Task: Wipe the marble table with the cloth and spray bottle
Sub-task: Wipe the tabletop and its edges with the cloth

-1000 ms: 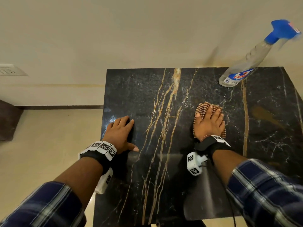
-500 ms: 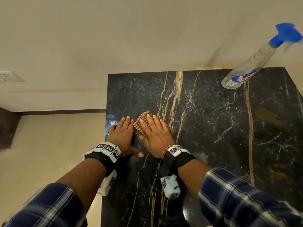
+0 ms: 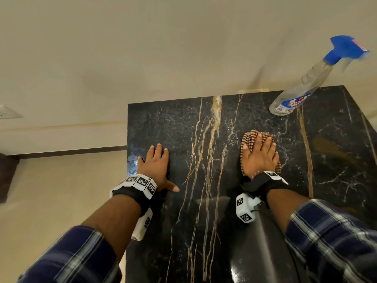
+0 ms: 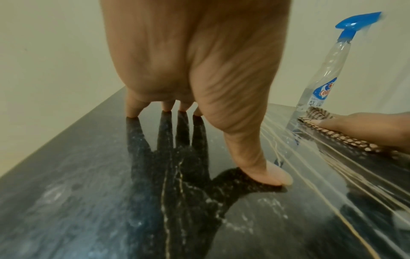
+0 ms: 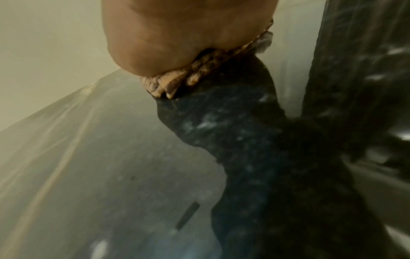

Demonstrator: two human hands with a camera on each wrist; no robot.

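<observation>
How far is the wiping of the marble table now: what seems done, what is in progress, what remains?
Done: spraying, it seems. The spray bottle stands untouched at the far right, and wet patches show near the left edge of the table.
In hand: the right hand presses the cloth flat mid-table, while the left hand rests flat on the marble.
Left: probably the far strip and right side; a dull smear shows there.

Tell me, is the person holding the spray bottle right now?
No, the spray bottle stands alone at the table's far corner; the right hand presses the cloth.
</observation>
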